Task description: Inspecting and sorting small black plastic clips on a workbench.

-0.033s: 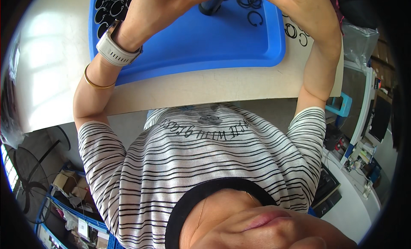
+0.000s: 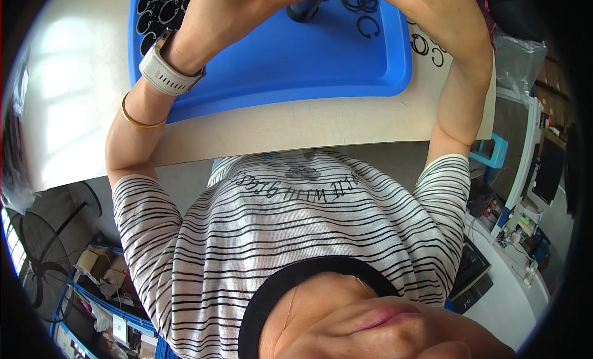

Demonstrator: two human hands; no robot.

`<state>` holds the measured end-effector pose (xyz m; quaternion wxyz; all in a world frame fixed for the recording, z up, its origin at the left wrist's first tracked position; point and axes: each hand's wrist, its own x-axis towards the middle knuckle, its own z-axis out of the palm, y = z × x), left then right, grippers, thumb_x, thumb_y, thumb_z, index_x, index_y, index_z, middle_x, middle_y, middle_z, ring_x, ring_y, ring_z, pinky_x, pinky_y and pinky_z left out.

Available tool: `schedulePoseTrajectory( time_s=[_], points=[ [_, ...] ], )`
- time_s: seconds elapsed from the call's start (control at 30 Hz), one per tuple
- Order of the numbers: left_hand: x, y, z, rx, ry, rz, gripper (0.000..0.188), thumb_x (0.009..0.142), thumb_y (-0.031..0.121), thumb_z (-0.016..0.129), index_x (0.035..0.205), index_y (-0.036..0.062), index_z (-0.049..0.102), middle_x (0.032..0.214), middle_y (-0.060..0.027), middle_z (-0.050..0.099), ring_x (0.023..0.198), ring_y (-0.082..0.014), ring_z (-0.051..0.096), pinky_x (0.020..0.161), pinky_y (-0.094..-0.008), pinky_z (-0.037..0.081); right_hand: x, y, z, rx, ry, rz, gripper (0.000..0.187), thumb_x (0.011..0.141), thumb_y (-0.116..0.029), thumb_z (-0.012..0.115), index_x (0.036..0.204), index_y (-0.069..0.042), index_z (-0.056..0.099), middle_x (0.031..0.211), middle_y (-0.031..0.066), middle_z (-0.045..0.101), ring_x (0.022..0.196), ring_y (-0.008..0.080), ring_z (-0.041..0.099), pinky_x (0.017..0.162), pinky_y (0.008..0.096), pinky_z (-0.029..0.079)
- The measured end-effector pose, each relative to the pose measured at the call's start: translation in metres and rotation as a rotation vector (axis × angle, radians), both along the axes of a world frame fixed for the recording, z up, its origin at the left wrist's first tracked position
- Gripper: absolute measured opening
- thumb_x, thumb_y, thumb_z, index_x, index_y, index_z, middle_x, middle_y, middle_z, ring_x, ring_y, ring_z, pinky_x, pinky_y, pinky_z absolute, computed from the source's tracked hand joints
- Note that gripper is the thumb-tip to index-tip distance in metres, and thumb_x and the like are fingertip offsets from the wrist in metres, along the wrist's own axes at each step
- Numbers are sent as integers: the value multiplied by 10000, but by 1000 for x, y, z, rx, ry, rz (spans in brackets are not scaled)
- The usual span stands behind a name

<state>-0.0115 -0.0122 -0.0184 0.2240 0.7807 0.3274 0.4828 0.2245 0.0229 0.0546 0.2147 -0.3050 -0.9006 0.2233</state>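
Note:
Both hands reach over a blue tray (image 2: 278,81) at the upper edge of the view. My left hand (image 2: 238,13), with a pale watch strap at the wrist, comes in over the tray's left part. My right hand (image 2: 441,16) is over its right side. Their fingertips are cut off by the upper edge, so any grip is hidden. Between the hands a dark cylindrical piece (image 2: 302,12) shows in part; whether a hand touches it, I cannot tell. A black open retaining ring (image 2: 368,27) lies in the tray below a small heap of black rings (image 2: 358,0).
Several black rings (image 2: 168,12) fill the tray's upper left. More loose rings (image 2: 420,45) lie on the pale table (image 2: 296,127) right of the tray. A fan (image 2: 42,263) and blue shelving (image 2: 117,309) are at lower left. A white desk (image 2: 513,297) stands at right.

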Motion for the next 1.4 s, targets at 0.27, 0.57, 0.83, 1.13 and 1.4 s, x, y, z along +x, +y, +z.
schedulePoseTrajectory(
  time_s=[0.27,0.57,0.83,1.13,1.4],
  points=[
    [-2,3,-3,-6,-8,-43,561,812,88,860,1295,8,587,1163,-92,680,1022,-181,643,928,-334,534,-1,-10,14,99,-14,94,267,855,-71,763,1095,34,711,845,177,759,744,221,759,667,307,586],
    [-1,3,-3,36,30,-45,625,818,141,870,1343,14,554,1184,-100,672,1054,-191,639,953,-344,523,2,-1,1,49,-15,49,268,863,-70,759,1107,32,713,850,174,763,747,216,760,670,304,590],
    [-1,3,-5,-2,-49,-69,595,840,156,864,1330,3,565,1132,-82,678,1020,-166,638,933,-315,527,3,10,-4,0,-30,-37,247,875,-57,732,1108,24,721,887,169,767,784,207,757,698,307,577],
    [-1,1,-3,1,14,-28,568,820,59,853,1320,30,586,1102,-57,677,995,-150,624,913,-306,516,5,29,-16,114,-655,-110,311,832,-261,792,981,2,715,888,193,731,884,357,712,801,439,533],
    [1,2,-2,40,18,-32,554,840,139,863,1302,8,586,1073,-64,672,962,-153,616,894,-308,518,2,33,-34,131,-739,-144,361,797,-299,839,910,-12,653,900,172,709,942,360,694,803,462,513]
  ],
)
